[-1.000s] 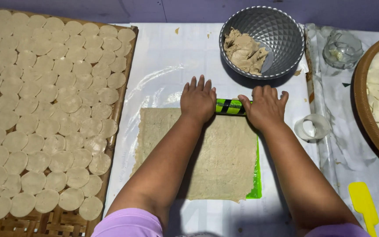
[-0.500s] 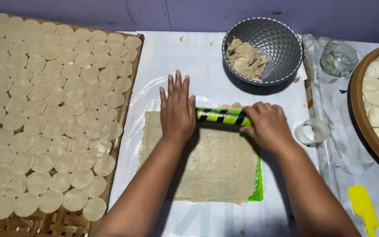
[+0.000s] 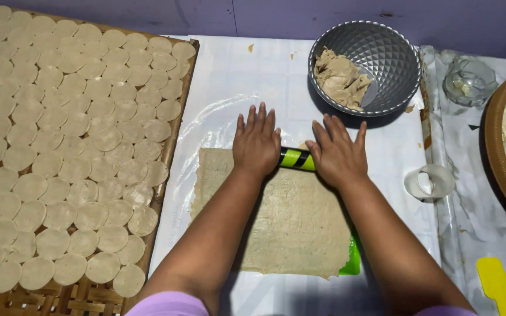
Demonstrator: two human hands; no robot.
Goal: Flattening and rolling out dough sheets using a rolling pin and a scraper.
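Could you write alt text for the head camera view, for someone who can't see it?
Two bare hands, left hand and right hand, press flat on a green-and-black striped rolling pin at the far edge of a thin rectangular beige dough sheet. A woven bamboo tray of round dough discs lies left; a faceted metal bowl of dough sits beyond.

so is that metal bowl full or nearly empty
Nearly empty. The metal bowl holds just one lump of dough against its left side; most of its patterned inside shows bare.
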